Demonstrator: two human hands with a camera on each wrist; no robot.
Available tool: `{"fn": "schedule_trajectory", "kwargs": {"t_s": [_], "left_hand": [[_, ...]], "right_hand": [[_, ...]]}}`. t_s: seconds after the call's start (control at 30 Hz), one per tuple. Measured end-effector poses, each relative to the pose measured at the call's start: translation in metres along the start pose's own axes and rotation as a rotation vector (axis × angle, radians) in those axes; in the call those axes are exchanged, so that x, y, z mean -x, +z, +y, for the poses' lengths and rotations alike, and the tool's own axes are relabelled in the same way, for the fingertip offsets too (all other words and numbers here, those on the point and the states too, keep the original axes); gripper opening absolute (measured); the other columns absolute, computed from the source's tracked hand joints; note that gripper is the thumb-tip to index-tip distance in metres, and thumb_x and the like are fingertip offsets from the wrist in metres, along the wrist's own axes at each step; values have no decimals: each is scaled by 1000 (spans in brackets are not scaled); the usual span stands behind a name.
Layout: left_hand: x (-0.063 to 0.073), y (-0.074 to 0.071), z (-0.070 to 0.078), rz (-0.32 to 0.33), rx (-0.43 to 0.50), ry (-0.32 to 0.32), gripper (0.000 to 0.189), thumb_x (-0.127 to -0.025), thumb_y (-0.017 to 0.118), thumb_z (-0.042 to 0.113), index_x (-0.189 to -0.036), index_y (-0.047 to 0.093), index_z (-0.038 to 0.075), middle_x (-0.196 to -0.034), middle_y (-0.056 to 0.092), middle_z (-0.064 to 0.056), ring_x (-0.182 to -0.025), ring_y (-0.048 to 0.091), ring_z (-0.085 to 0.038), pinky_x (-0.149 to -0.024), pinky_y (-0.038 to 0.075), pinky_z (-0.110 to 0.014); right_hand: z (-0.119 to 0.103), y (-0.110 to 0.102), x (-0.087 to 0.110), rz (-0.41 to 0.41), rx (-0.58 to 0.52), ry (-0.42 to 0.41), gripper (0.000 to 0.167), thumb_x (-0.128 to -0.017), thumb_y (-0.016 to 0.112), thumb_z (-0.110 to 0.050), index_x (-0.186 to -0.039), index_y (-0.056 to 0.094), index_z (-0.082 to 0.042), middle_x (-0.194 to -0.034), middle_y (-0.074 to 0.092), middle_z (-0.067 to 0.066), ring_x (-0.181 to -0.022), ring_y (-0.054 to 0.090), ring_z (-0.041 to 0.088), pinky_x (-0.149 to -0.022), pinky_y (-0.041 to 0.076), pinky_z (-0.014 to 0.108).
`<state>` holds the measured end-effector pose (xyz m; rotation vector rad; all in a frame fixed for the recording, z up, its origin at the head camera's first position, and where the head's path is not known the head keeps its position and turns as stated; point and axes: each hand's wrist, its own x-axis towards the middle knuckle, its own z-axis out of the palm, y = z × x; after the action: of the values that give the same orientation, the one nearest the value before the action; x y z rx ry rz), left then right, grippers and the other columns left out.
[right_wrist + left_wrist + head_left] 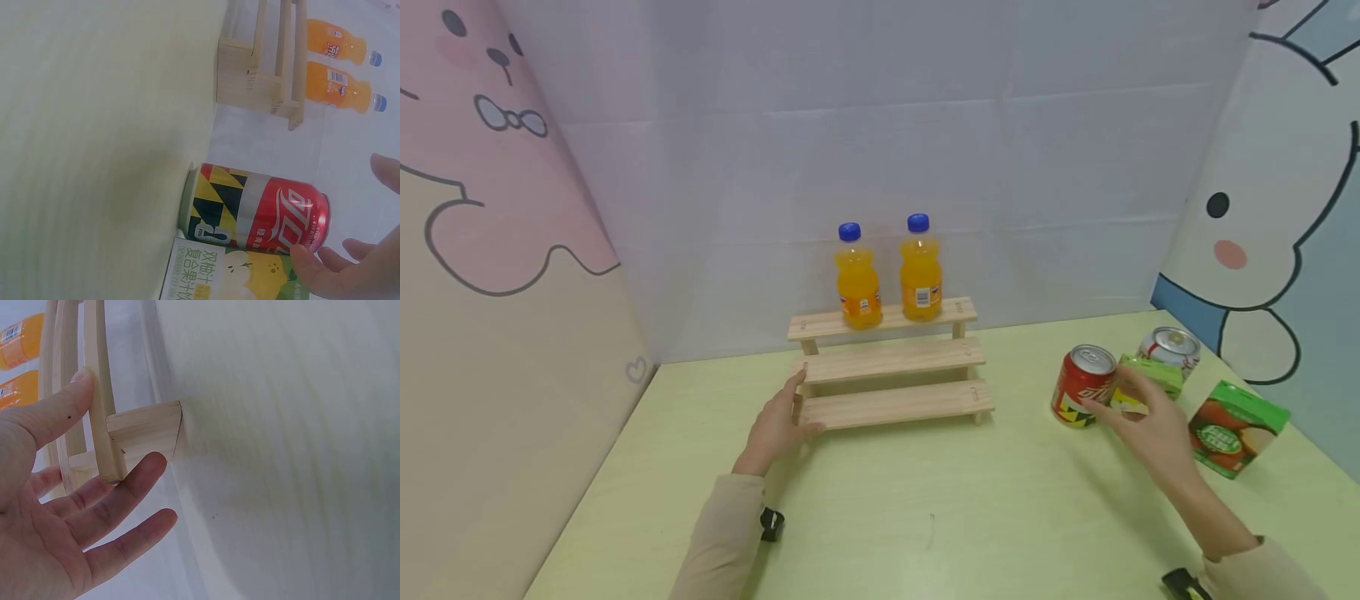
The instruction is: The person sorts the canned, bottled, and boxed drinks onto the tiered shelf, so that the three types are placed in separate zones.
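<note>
My left hand (775,425) is at the left end of a three-step wooden rack (895,404). In the left wrist view its thumb (69,409) rests against the lowest slat, and the other fingers extend loosely past the slat ends. A red cola can (1081,385) with a yellow-and-black chequered band stands upright on the table. Over its right side reaches my right hand (1157,429), thumb and fingers spread. In the right wrist view a fingertip is at the can's upper edge, while the thumb stands apart from it. Beside the can is a yellow-green juice carton (240,275).
Two orange soda bottles (859,292) with blue caps stand on the rack's top step. Behind the yellow-green carton is a silver-white can (1172,346). A green-topped juice carton (1236,429) stands farther right. A pale curtain (880,150) hangs behind the table.
</note>
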<state>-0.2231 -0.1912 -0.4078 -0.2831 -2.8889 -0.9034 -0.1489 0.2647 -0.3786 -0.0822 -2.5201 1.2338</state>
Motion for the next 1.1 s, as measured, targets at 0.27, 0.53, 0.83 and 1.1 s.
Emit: {"fn": "schedule_trajectory", "kwargs": {"t_s": [0.27,0.53,0.83,1.1], "left_hand": [[0,0,0,-3,6,8,91,-73,77,17,-144,22,6,-116,53,-25,-62,45,-18,-55,39,-31],[1,-1,1,2,2,-1,90,-73,77,17,-144,22,7,-116,54,-24,-68,50,-21,-62,44,-36],[1,0,-1,1,1,15,90,-73,77,18,-144,22,6,-116,54,-25,-71,52,-23,-62,44,-38],[0,-1,-1,-2,0,7,90,-73,77,17,-144,22,6,-116,54,-25,-70,49,-21,-62,43,-37]], "right_hand": [[8,5,-1,5,-39,28,73,-83,67,-30,-136,32,7,-130,40,30,-112,42,43,-64,35,3],[7,7,-2,15,-38,19,71,-83,67,-28,-134,34,8,-129,41,31,-111,44,43,-64,36,4],[5,12,-7,-5,-24,48,75,-83,67,-33,-135,33,8,-132,38,31,-113,44,44,-68,40,10],[0,19,-11,-27,-65,82,80,-83,67,-32,-140,24,6,-139,30,29,-120,35,46,-90,40,47]]}}
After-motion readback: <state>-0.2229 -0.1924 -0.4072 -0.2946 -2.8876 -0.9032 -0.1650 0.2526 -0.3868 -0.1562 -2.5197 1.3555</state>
